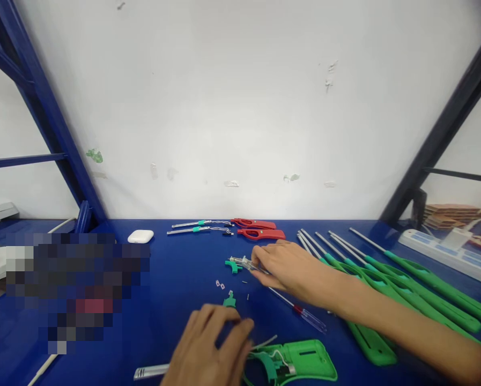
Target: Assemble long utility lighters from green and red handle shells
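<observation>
My left hand (208, 343) is curled over the neck of an opened green lighter (310, 359); its silver tube (149, 371) sticks out to the left. White wires and a teal trigger (269, 367) show in the half shell, and the grip itself is partly hidden. Farther forward, my right hand (278, 265) has its fingers closed on a clear plastic part with a metal end (246, 262). Beside that part lies a teal trigger piece (234, 267). Another teal piece (229, 301) lies just beyond my left fingers, near small pink clips (220, 284).
Several assembled green lighters (433, 279) lie at the right, by a white power strip (453, 254). Red lighter shells (260, 234) and silver tubes (187, 230) lie at the back. A screwdriver (308, 318) lies under my right wrist. A white case (140, 236) is back left.
</observation>
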A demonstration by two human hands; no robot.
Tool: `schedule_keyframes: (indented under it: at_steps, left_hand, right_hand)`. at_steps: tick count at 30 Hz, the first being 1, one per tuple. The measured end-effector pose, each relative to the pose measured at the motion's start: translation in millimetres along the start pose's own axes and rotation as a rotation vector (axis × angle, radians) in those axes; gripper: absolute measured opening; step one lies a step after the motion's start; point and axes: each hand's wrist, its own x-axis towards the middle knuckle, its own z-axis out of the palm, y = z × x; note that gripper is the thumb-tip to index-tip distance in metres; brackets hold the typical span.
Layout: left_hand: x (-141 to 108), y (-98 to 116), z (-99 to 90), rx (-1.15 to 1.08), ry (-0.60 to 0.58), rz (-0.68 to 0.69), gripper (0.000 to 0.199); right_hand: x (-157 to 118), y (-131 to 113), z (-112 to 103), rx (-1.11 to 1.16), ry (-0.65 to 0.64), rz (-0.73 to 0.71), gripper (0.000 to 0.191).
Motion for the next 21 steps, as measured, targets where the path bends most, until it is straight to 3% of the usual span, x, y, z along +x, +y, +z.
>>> schedule_keyframes:
  at_steps: [3,8,10,16,21]
  left_hand:
    - [19.8,-28.0,-12.9,-0.033,-0.164,-0.26,0.047]
    - [54.1,-70.3,-13.4,-0.059,-0.337,-0.436,0.02]
    - [59.7,-79.0,-8.8,-0.082,-0.41,-0.49,0.024]
    - [60.5,-80.4,-3.0,-0.165,-0.46,-0.569,0.032]
    - [65.6,-66.3,-18.1,-0.216,-0.343,-0.607,0.018]
  right_hand:
    - [-24.3,4.8,-6.7,0.04,0.051,0.023,0.015]
    - [-64.3,-0.5,-14.0,0.121,0.146,0.054,0.011]
    - [-76.3,-6.2,-15.8,0.159,0.194,0.073,0.011]
    - [-97.4,-25.6,-13.7,0.205,0.313,0.155,0.012]
    - [-98.1,-36.2,-3.9,0.377,0.35,0.25,0.008]
